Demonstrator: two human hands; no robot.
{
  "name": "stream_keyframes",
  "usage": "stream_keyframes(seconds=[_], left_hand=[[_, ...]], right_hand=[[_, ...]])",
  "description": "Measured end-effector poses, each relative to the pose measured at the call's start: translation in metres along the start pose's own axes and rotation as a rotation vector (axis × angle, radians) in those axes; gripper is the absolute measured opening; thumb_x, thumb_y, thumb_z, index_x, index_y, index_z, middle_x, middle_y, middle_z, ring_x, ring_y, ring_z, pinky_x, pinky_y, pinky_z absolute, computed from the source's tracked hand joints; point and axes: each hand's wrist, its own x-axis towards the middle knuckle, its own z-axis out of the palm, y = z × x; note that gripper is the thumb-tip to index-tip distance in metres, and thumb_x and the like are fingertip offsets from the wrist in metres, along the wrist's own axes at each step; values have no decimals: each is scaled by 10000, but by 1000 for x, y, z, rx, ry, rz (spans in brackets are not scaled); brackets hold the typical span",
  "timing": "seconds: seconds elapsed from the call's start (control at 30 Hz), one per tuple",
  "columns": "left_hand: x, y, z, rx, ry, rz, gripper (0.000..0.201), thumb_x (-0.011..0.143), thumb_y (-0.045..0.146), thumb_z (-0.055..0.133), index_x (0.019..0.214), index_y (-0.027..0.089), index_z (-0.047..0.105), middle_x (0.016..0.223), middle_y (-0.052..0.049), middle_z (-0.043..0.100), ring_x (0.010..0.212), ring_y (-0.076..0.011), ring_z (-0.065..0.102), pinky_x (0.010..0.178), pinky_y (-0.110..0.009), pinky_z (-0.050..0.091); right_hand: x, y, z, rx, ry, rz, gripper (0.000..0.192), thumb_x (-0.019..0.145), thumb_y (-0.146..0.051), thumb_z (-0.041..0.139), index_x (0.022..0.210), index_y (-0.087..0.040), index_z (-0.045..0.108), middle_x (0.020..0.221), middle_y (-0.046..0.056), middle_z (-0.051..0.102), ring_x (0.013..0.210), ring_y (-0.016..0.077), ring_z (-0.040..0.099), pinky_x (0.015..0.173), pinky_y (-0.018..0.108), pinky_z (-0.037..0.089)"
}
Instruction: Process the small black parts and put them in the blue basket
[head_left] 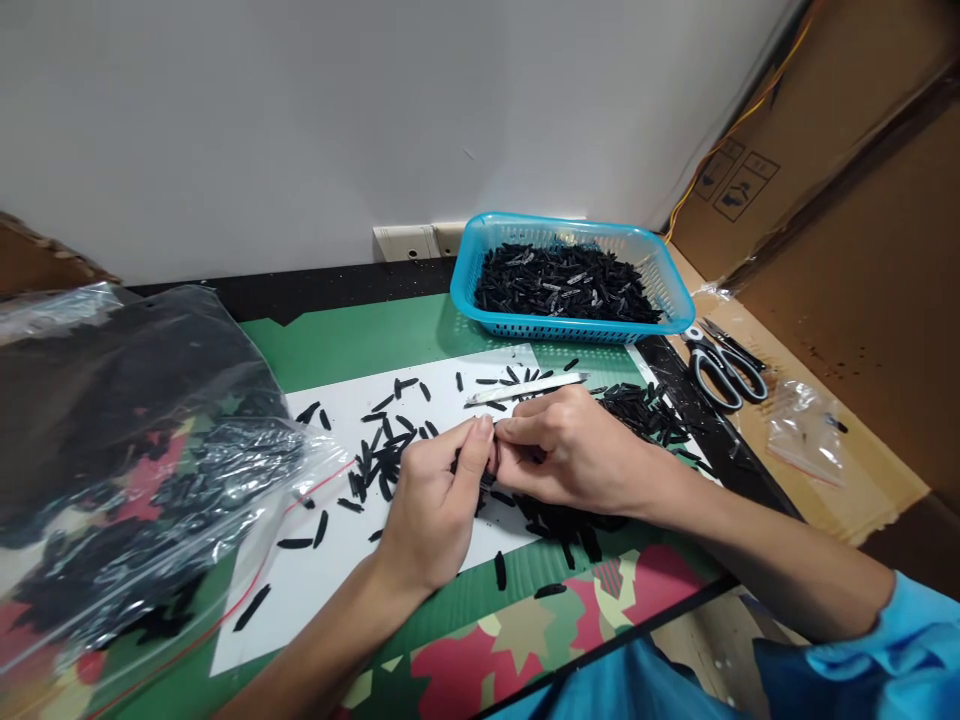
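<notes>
Both hands [495, 470] pinch one black piece [491, 462] between fingertips.

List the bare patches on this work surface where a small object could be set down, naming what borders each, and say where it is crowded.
Free: the white sheet's near-left part, between the plastic bag and the left hand; the green mat between bag and blue basket. Crowded: the sheet's middle, strewn with black pieces, and the pile by the right hand, toward the scissors.
</notes>
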Motion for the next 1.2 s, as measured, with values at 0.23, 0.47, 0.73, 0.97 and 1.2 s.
stream_keyframes(seconds=[0.23,0.47,0.73,0.97,1.2], left_hand=[[1,0,-3,-89,-31,-71,461,1072,396,478,660,200,541,575,17,515,548,-123,456,574,-266,381],[1,-3,-6,-341,-14,-155,491,1077,446,482,664,194,559,562,10,550,500,-109,485,502,-256,374],[-2,-5,-4,-449,-23,-134,463,1078,443,497,695,192,563,559,22,548,469,-92,463,466,-243,350],[-4,-5,-3,-403,10,-111,463,1085,440,481,702,198,571,590,16,567,510,-103,505,488,-246,387],[-1,-4,-6,-279,4,-78,479,1087,424,479,671,201,561,585,19,562,520,-104,504,511,-252,402]], right_hand=[[3,11,-2,81,55,7,384,854,-101,628,542,-192,425,557,-62,388,533,79,303,537,261,254],[5,14,-7,304,68,155,232,859,-94,595,638,-165,592,588,-58,462,538,75,362,513,222,292],[6,10,-14,424,-75,90,228,1051,-224,565,893,-136,702,684,-28,606,601,84,512,580,192,391],[5,9,-10,672,-118,205,244,1027,-262,632,840,-120,699,652,-33,599,527,70,495,510,183,387],[5,10,-11,498,-101,125,247,1043,-205,580,886,-105,742,667,-26,626,569,65,511,563,175,398]])
